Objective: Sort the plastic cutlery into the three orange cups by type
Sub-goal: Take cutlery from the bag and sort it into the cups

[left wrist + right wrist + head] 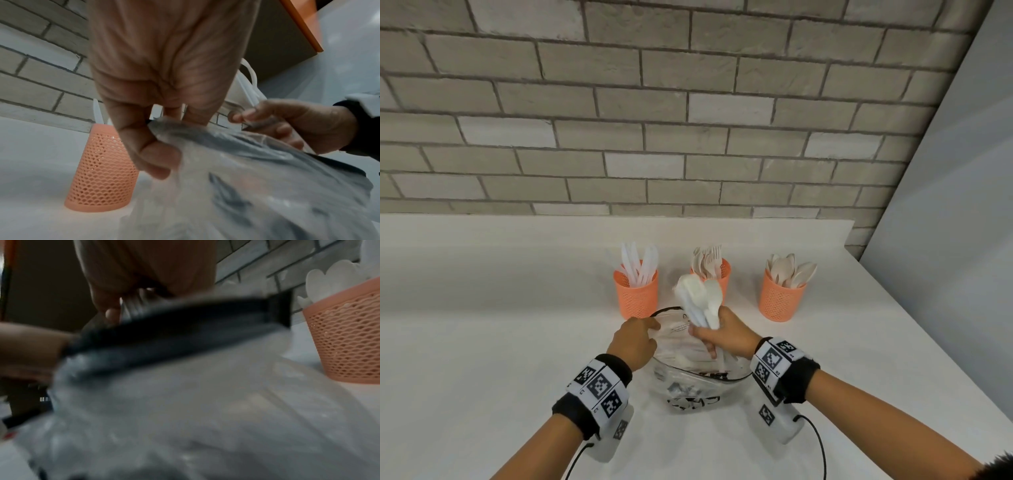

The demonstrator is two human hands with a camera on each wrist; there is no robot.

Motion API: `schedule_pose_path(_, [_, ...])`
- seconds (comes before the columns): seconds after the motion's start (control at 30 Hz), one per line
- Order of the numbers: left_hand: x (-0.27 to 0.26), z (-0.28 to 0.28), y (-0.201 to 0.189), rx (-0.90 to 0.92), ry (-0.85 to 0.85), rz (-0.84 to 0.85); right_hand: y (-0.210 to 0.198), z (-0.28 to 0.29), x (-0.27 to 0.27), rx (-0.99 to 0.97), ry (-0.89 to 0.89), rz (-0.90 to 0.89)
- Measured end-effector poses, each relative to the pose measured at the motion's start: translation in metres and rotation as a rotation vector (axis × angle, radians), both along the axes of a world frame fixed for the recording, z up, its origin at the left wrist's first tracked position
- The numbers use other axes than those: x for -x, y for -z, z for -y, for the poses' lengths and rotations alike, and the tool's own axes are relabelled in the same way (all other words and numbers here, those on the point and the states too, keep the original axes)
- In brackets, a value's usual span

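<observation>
Three orange mesh cups stand in a row on the white counter: the left cup [636,292] holds knives, the middle cup [723,274] forks, the right cup [782,297] spoons. In front of them stands an open clear plastic bag [698,380] with a black rim. My left hand [635,339] pinches the bag's left rim, thumb and fingers on the plastic [164,146]. Over the bag's mouth, my right hand [726,334] grips a bundle of white spoons [700,301] by the handles, bowls pointing up. The right wrist view is blurred; it shows the bag rim [180,324] and the spoon cup [347,340].
A grey brick wall [654,120] rises behind the counter [500,308]. A pale wall panel [955,222] bounds the right side, and the counter's edge runs diagonally down toward the lower right. Cables trail from both wrist units.
</observation>
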State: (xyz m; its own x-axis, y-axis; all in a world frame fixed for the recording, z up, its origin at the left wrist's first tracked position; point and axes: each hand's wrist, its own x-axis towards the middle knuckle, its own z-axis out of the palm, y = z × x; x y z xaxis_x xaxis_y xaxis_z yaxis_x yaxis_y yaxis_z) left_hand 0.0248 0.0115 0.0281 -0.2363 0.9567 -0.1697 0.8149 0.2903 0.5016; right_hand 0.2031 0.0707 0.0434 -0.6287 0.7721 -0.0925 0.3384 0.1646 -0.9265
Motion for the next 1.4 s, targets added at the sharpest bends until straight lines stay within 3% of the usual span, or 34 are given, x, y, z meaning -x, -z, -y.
schedule_pose_path(0.1, [0.006, -0.001, -0.009, -0.024, 0.072, -0.055, -0.016, -0.007, 0.000, 0.146, 0.167, -0.225])
schedule_pose_path(0.17, [0.003, -0.005, -0.021, -0.204, 0.076, -0.048, -0.028, -0.014, 0.000, 0.214, 0.253, -0.351])
schedule_pose_path(0.23, [-0.008, -0.006, -0.038, -0.454, 0.025, 0.121, -0.037, -0.021, -0.001, 0.230, 0.322, -0.445])
schedule_pose_path(0.3, [-0.024, -0.008, -0.055, -0.525, -0.061, 0.452, -0.045, -0.026, 0.000, 0.206, 0.388, -0.497])
schedule_pose_path(0.37, [-0.040, -0.011, -0.066, -0.405, -0.151, 0.893, -0.052, -0.029, 0.003, 0.156, 0.432, -0.530])
schedule_pose_path(0.47, [-0.053, -0.018, -0.066, -0.033, -0.274, 1.430, -0.064, -0.025, 0.008, 0.078, 0.450, -0.592])
schedule_pose_path(0.57, [-0.065, -0.025, -0.058, 0.191, -0.328, 1.687, -0.069, -0.018, 0.013, 0.012, 0.456, -0.671])
schedule_pose_path(0.73, [-0.086, -0.030, -0.062, 0.166, -0.406, 1.913, -0.058, -0.014, 0.020, -0.097, 0.488, -0.656])
schedule_pose_path(0.97, [-0.102, -0.043, -0.053, 0.113, -0.483, 1.860, -0.030, -0.022, 0.012, -0.137, 0.544, -0.574])
schedule_pose_path(1.2, [-0.117, -0.048, -0.052, -0.003, -0.337, 1.224, -0.032, -0.040, 0.005, -0.090, 0.580, -0.651])
schedule_pose_path(1.4, [-0.112, -0.057, -0.052, 0.073, -0.163, 0.931, -0.031, -0.048, 0.000, 0.009, 0.569, -0.655])
